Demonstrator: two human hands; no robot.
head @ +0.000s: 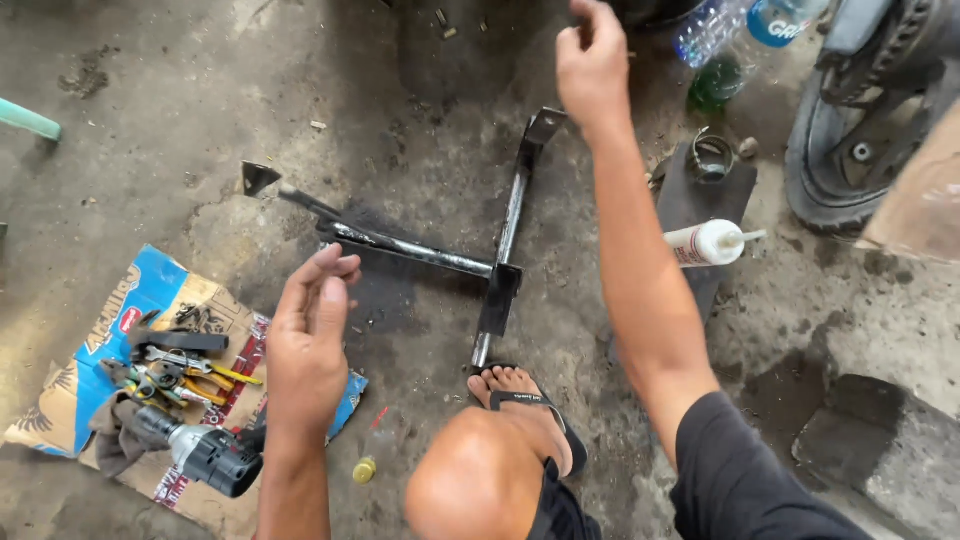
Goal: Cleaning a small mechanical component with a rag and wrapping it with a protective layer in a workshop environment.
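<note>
My left hand (308, 340) hovers empty over the concrete floor, fingers together and slightly curled, just left of a black T-shaped metal frame (430, 255) lying on the ground. My right hand (592, 62) reaches far forward toward the top of the view, fingers bent; whether it grips something there is hidden. My knee and sandalled foot (520, 395) rest by the frame's near end.
A flattened cardboard box (120, 330) at left holds pliers, other hand tools and a black power tool (215, 458). A white tube (705, 243) lies on a dark mat at right. Plastic bottles (730, 40), a scooter wheel (860, 150) and a stone block (890, 450) stand around.
</note>
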